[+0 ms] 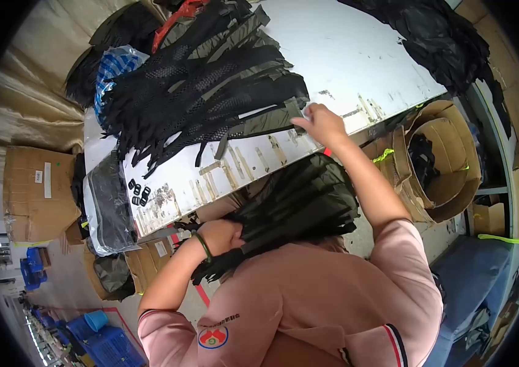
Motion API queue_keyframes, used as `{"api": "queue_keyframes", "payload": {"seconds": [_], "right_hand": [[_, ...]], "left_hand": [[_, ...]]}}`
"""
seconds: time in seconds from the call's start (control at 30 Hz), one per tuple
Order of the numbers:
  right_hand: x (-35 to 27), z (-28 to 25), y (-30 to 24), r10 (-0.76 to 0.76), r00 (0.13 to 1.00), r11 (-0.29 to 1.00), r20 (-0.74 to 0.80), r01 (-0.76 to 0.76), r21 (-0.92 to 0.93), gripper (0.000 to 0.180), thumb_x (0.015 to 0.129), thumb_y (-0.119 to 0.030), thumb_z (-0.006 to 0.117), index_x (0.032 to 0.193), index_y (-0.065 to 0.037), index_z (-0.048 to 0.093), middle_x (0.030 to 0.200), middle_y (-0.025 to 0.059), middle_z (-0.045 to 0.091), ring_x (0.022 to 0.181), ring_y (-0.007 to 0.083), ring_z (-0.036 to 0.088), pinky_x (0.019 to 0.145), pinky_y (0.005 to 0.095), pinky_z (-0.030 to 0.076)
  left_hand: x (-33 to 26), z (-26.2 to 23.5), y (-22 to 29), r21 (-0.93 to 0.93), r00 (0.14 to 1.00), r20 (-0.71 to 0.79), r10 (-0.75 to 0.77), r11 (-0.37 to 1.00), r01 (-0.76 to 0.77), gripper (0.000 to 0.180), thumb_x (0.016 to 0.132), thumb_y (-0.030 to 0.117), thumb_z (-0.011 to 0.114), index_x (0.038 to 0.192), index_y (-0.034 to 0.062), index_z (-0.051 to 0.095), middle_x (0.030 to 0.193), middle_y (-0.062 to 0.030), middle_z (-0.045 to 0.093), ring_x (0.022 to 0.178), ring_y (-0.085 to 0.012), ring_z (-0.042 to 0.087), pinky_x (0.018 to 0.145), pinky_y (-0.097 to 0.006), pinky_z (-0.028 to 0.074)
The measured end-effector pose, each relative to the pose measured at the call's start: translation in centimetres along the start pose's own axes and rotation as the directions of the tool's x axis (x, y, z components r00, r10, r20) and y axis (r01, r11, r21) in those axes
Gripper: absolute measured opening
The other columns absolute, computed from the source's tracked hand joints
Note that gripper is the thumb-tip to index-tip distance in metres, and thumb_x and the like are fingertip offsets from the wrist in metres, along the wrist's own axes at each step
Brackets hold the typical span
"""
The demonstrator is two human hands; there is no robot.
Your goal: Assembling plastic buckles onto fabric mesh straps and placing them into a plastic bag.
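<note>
My left hand point(218, 237), a dark green bangle at its wrist, is closed on a bundle of black and dark olive fabric strips point(299, 205) lying across my lap below the table edge. My right hand point(322, 125) is over the front part of the table, thumb apart from the curled fingers, with nothing visible between them. It is beside the end of an olive and black mesh fabric piece point(268, 120). That piece lies at the near side of a spread pile of similar black mesh pieces point(210, 82).
The white table point(333, 55) has worn tape strips along its front edge. Small black buckles point(139, 192) lie at its left corner. More black pieces point(437, 37) are heaped at the far right. Cardboard boxes point(42, 196) stand left, and an open carton point(449, 131) stands right.
</note>
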State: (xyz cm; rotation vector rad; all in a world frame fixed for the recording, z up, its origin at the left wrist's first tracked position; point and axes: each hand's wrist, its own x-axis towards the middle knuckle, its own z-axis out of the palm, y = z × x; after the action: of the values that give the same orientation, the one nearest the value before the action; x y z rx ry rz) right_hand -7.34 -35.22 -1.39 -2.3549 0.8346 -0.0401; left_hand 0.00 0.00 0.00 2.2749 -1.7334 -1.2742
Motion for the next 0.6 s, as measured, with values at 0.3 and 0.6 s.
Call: {"api": "queue_keyframes", "payload": {"seconds": [0.3, 0.6], "right_hand": [[-4.5, 2.5, -3.4, -0.279, 0.942, 0.863, -0.185, 0.330, 0.384, 0.019, 0.082, -0.012, 0.065, 0.082, -0.002, 0.048, 0.067, 0.0145, 0.057, 0.058, 0.0320, 0.055, 0.055, 0.0378, 0.044], [-10.3, 1.1, -5.5, -0.532, 0.643, 0.815, -0.551, 0.566, -0.127, 0.036, 0.077, -0.014, 0.067, 0.109, -0.005, 0.053, 0.090, 0.0110, 0.059, 0.082, 0.0291, 0.058, 0.070, 0.0360, 0.043]], "left_hand": [[6.1, -8.6, 3.2, 0.100, 0.456, -0.868, 0.197, 0.969, -0.228, 0.043, 0.075, 0.011, 0.065, 0.116, 0.0012, 0.052, 0.113, -0.0172, 0.055, 0.110, -0.0367, 0.048, 0.096, -0.040, 0.038], [10.6, -9.0, 5.8, -0.316, 0.699, -0.712, 0.062, 0.861, -0.398, 0.014, 0.084, 0.016, 0.060, 0.087, 0.0030, 0.057, 0.074, -0.0141, 0.061, 0.067, -0.0329, 0.058, 0.061, -0.037, 0.046]]}}
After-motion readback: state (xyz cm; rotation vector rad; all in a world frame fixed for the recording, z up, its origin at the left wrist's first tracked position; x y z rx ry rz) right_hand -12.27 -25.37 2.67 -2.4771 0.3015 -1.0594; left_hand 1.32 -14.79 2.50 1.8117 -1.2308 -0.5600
